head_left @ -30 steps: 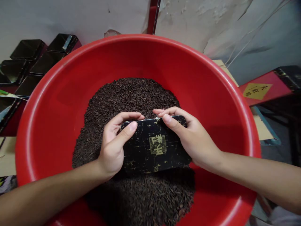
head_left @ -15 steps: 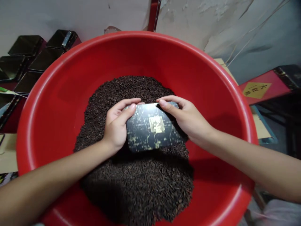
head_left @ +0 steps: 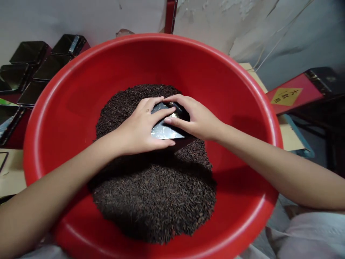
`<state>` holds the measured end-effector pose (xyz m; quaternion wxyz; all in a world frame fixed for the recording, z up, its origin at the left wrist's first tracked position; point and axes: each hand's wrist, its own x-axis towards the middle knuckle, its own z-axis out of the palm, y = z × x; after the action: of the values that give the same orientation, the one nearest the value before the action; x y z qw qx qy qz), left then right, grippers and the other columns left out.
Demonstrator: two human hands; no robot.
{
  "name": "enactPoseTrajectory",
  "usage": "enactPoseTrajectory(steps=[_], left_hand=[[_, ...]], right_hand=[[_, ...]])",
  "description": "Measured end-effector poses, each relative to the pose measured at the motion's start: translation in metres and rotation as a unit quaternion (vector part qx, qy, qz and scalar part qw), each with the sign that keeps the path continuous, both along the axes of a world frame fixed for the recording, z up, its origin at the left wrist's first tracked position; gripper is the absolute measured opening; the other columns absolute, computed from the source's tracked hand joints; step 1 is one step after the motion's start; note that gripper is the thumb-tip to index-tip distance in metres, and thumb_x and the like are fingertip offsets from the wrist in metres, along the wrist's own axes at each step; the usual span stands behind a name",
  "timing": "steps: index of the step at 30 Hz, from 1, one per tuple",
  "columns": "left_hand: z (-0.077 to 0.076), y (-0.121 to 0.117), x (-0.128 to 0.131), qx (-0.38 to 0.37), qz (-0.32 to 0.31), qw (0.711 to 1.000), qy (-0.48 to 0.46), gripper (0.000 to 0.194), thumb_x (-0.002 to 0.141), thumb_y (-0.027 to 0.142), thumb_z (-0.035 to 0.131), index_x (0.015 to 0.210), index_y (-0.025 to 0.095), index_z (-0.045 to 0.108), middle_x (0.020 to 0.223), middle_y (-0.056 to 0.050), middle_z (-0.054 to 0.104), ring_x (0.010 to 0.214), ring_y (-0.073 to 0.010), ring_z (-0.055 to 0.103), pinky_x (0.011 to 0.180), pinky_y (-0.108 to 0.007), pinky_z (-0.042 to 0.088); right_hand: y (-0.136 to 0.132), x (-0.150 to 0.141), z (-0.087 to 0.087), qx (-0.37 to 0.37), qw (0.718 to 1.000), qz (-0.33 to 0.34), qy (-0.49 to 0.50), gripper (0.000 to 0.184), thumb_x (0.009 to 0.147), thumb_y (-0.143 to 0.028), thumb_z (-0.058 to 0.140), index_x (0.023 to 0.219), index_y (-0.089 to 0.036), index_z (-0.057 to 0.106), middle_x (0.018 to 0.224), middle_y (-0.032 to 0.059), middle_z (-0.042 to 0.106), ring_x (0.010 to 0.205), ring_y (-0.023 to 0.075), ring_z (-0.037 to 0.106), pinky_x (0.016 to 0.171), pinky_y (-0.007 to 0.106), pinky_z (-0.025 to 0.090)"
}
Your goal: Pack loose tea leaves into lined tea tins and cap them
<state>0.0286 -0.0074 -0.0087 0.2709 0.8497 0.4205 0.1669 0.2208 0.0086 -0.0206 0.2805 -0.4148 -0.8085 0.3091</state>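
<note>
A tea tin (head_left: 165, 131) with a glossy black top flecked with gold is held over the middle of the basin, above the loose dark tea leaves (head_left: 161, 190). My left hand (head_left: 140, 127) grips it from the left, fingers across the top and thumb along the near edge. From the other side my right hand (head_left: 202, 120) closes round the far right corner, its thumb lying on the top. The fingers of both hands meet there and cover part of the gold emblem. Most of the tin's sides are in shadow or hidden.
The large red basin (head_left: 271, 118) surrounds the tea. At left stand several open black-and-red tins (head_left: 29, 52). A red tin with a yellow diamond label (head_left: 287, 96) lies at right, near a board (head_left: 292, 135). Behind is a peeling wall (head_left: 212, 21).
The tin's top has tipped away to a flatter angle and moved slightly up in view. My left hand has shifted from the far left corner to spread across the top.
</note>
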Motion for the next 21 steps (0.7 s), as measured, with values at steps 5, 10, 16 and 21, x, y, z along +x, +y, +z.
enactPoseTrajectory(steps=[5, 10, 16, 21], left_hand=[[0.002, 0.004, -0.003, -0.001, -0.024, 0.998, 0.058, 0.081, 0.057, 0.037, 0.076, 0.131, 0.024, 0.046, 0.141, -0.011, 0.030, 0.135, -0.0371, 0.020, 0.113, -0.060, 0.017], [0.007, 0.007, -0.008, 0.033, -0.046, 0.993, 0.103, 0.086, 0.060, 0.043, 0.073, 0.136, 0.018, 0.041, 0.137, -0.015, 0.033, 0.131, -0.0374, 0.027, 0.111, -0.059, 0.022], [0.003, 0.004, -0.014, 0.096, -0.064, 0.988, 0.105, 0.080, 0.061, 0.050, 0.072, 0.132, 0.021, 0.046, 0.132, -0.015, 0.040, 0.124, -0.0386, 0.036, 0.107, -0.059, 0.029], [0.028, -0.026, -0.007, 0.214, -0.097, 0.967, 0.097, 0.065, 0.069, 0.043, 0.068, 0.127, 0.022, 0.046, 0.127, -0.017, 0.043, 0.118, -0.0397, 0.041, 0.101, -0.055, 0.035]], right_hand=[[0.008, 0.002, -0.006, 0.012, 0.996, -0.012, 0.086, 0.060, 0.081, -0.067, 0.043, 0.113, -0.020, 0.058, 0.119, 0.0088, 0.059, 0.115, 0.0225, 0.053, 0.101, 0.042, 0.038], [0.005, 0.009, 0.004, 0.042, 0.989, 0.110, -0.089, 0.115, 0.041, -0.066, 0.077, 0.136, -0.013, 0.041, 0.146, 0.0184, 0.035, 0.137, 0.0346, 0.027, 0.112, 0.050, 0.025], [-0.020, 0.000, 0.021, 0.096, 0.959, 0.056, -0.262, 0.116, 0.049, -0.033, 0.080, 0.144, 0.000, 0.023, 0.139, 0.0236, 0.040, 0.128, 0.0353, 0.038, 0.106, 0.046, 0.036], [-0.054, 0.009, 0.034, 0.176, 0.956, 0.021, -0.234, 0.099, 0.061, -0.044, 0.066, 0.144, -0.006, 0.028, 0.133, 0.0152, 0.045, 0.123, 0.0279, 0.043, 0.105, 0.038, 0.037]])
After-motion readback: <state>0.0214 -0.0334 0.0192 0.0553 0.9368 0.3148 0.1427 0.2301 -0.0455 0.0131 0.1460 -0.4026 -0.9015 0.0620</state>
